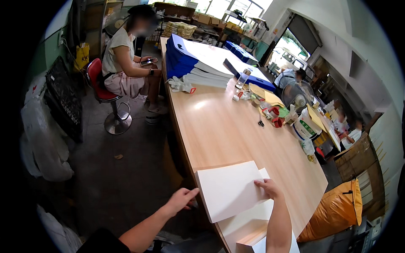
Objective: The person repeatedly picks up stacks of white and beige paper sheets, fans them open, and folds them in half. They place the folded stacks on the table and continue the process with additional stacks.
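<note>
A white rectangular stack of paper or board lies at the near left edge of the wooden table, its left side showing some thickness. My right hand grips its right edge, thumb on top and the other fingers partly hidden. Just off the stack's left edge is my left hand, fingers apart and holding nothing. Other white sheets show beneath and beside the stack. Nearer to me, a further white pile is partly covered by my right forearm.
Blue-and-white stacks stand on the table's far end, near a glove and a bottle. Scissors, tape rolls and a white bucket line the right side. A person with a phone sits on a red stool.
</note>
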